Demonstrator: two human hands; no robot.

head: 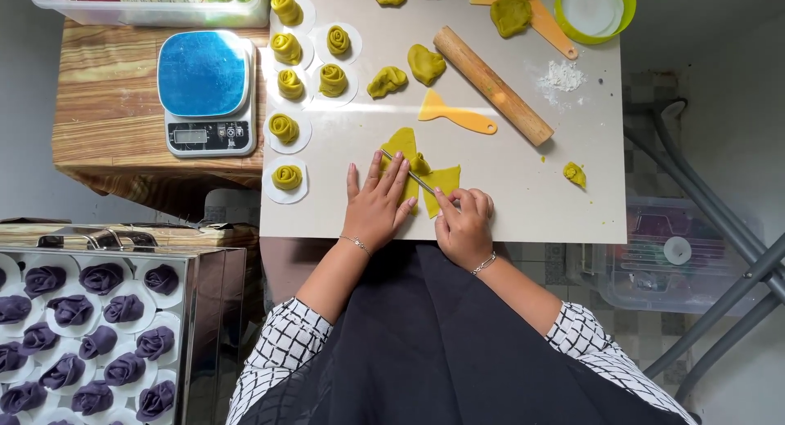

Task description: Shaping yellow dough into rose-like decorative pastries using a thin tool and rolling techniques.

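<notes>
The dough [406,167], a thin yellow-green sheet cut into angular pieces, lies near the table's [523,204] front edge, below the scraper [455,114] and rolling pin [493,85]. Your left hand [378,204] lies flat on it, fingers spread and pointing away from you. Your right hand [464,224] is curled tight around a thin blade [407,174] slanting across the sheet.

Olive-yellow dough sheet [402,143] beside orange scraper [455,114]; blue-topped white scale [206,91] left of it; purple dough roses [100,278] below the scale; black-and-white checked sleeves [282,343]
</notes>
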